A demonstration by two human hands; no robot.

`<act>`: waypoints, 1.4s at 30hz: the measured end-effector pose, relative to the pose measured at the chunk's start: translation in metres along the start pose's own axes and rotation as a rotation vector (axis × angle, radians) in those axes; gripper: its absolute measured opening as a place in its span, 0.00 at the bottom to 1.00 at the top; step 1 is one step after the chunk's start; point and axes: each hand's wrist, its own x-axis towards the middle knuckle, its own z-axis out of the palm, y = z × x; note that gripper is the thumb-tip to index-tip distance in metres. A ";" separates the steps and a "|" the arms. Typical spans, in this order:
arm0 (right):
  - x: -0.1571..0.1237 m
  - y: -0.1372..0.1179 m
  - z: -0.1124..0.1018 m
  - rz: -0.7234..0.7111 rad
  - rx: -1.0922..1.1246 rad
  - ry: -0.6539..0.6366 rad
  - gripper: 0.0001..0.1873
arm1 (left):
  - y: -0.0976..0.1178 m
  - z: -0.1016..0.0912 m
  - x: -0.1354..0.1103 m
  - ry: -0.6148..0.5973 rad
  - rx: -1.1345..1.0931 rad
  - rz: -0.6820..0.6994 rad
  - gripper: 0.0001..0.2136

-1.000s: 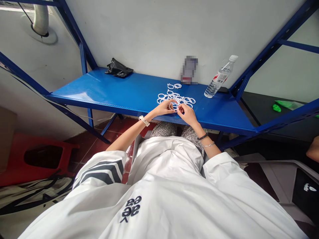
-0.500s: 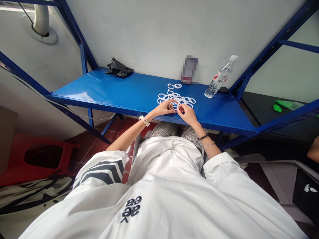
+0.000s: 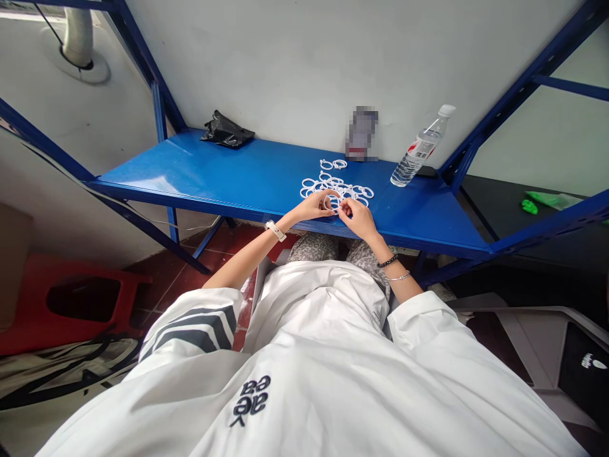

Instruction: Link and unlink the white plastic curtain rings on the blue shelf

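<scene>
A white plastic ring with a small knob, much like a curtain ring (image 3: 325, 203), is held upright near the front edge of the blue table. The thumb and fingers of my left hand (image 3: 311, 207) are closed around its left side. On its right side, my right hand (image 3: 356, 217) pinches the ring with bent fingertips, which partly hide it. Just behind both hands lies a loose pile of similar white rings (image 3: 349, 190). A few more rings (image 3: 339, 164) lie apart, farther back on the table.
On the blue table (image 3: 228, 174) a black plastic bag (image 3: 227, 132) sits at the back left. A blurred upright object (image 3: 361, 133) leans on the wall. To its right stands a water bottle (image 3: 419, 149), beside a dark flat object (image 3: 427, 172). A red stool (image 3: 28, 298) is at lower left.
My hands and the ring stay in nearly the same place. Part of another person's arm at the right edge has gone out of view.
</scene>
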 end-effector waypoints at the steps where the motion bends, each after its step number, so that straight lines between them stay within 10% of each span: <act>1: 0.000 0.000 0.000 0.000 -0.002 0.000 0.11 | 0.000 0.000 0.000 0.000 0.000 -0.001 0.31; 42: 0.000 0.001 0.001 -0.020 -0.016 0.006 0.07 | -0.002 0.001 0.001 -0.005 0.005 0.000 0.31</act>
